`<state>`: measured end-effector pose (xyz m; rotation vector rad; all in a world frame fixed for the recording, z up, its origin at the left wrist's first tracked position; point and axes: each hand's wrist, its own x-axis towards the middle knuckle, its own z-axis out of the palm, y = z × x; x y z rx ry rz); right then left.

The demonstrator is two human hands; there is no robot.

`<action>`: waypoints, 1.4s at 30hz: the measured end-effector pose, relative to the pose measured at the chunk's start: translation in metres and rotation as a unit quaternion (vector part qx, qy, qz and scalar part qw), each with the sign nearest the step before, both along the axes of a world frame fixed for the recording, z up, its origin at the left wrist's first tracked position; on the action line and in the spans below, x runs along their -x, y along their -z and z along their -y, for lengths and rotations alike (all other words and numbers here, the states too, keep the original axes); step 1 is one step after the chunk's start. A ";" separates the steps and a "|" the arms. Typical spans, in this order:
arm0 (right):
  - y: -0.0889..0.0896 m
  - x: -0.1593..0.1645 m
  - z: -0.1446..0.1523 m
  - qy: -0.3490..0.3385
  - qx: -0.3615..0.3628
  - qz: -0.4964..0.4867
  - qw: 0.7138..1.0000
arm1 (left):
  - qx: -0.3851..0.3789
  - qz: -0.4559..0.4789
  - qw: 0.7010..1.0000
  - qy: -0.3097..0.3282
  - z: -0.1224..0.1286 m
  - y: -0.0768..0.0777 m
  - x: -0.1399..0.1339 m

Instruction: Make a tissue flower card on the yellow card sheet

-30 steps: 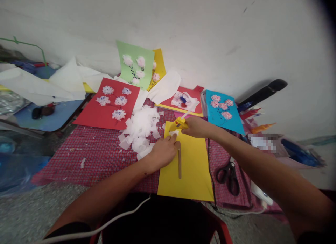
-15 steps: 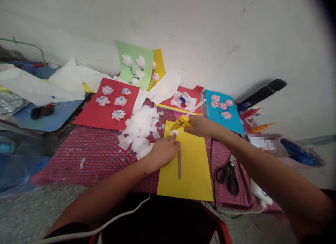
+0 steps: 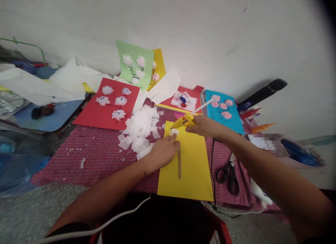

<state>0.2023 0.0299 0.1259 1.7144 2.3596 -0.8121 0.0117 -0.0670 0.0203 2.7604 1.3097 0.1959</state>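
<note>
A yellow hot glue gun (image 3: 183,121) is gripped in my right hand (image 3: 202,126). From its back a long white glue stick (image 3: 204,106) sticks out, and its nozzle points left, just above a small tuft of white tissue paper (image 3: 173,131). My left hand (image 3: 164,151) has its fingertips closed at that tuft, near the top left of a yellow paper sheet (image 3: 195,170). Below my left thumb a flat wooden craft stick (image 3: 179,165) runs down the sheet; whether the hand grips its upper end, I cannot tell.
A pile of white tissue pieces (image 3: 143,125) lies left of the sheet. Red (image 3: 90,114), green (image 3: 135,55) and blue (image 3: 232,97) cards bear paper flowers. Black-handled scissors (image 3: 228,177) and a black cord (image 3: 213,167) lie at the right.
My right hand has shifted slightly right with the glue gun, and the glue stick's far end now overlaps the blue card. My left hand and the tuft look unmoved.
</note>
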 end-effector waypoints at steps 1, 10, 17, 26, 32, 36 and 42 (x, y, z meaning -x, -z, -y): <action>-0.001 -0.002 0.001 0.024 0.019 -0.019 0.999 | 0.001 0.000 1.000 -0.001 0.000 0.000 0.000; 0.002 -0.029 0.006 0.155 0.120 -0.240 0.951 | 0.000 0.008 1.000 -0.006 0.001 0.000 -0.001; 0.025 -0.060 0.019 0.255 0.135 -0.366 0.885 | 0.031 0.079 0.996 -0.034 -0.010 -0.010 0.012; 0.069 -0.081 0.053 0.287 0.149 -0.493 0.808 | 0.252 0.467 0.822 -0.206 -0.051 -0.007 0.037; 0.085 -0.090 0.081 0.309 0.186 -0.488 0.795 | 0.382 0.573 0.688 -0.231 -0.054 -0.003 0.034; 0.093 -0.097 0.091 0.349 0.215 -0.480 0.775 | 0.398 0.602 0.651 -0.236 -0.054 -0.004 0.035; 0.086 -0.100 0.091 0.404 0.207 -0.480 0.751 | 0.404 0.613 0.642 -0.221 -0.056 0.005 0.033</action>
